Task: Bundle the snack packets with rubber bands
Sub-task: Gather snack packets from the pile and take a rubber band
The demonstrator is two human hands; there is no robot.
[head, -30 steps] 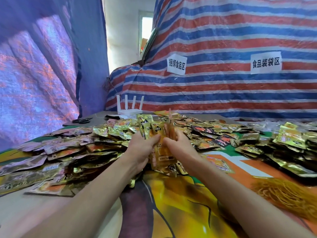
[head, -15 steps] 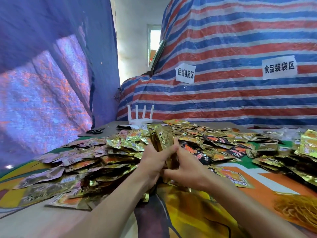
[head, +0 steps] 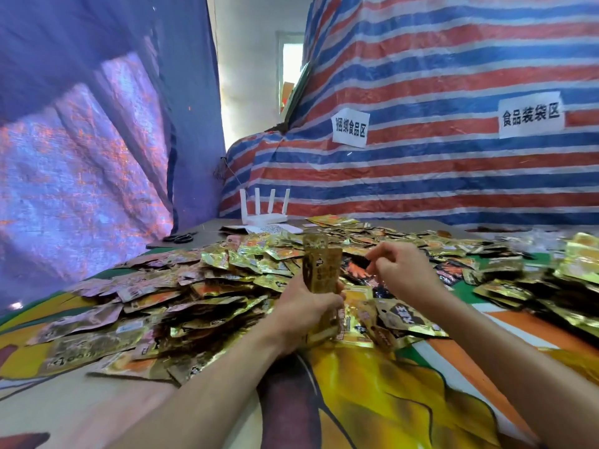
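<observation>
Evidently little is done: the left hand [head: 301, 314] grips an upright packet stack [head: 322, 268] at frame centre with no rubber band visible, the right hand [head: 398, 270] beside it curls its fingers around something I cannot tell, and loose packets [head: 194, 286] blanket the middle left.

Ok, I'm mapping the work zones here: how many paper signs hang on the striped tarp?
2. The left sign hangs on the striped tarp above the white router. The right sign sits further right and slightly higher. Others may lie beyond the frame.

Left hand [head: 304, 306] grips upright packet stack [head: 322, 267], right hand [head: 398, 270] just beside
</observation>
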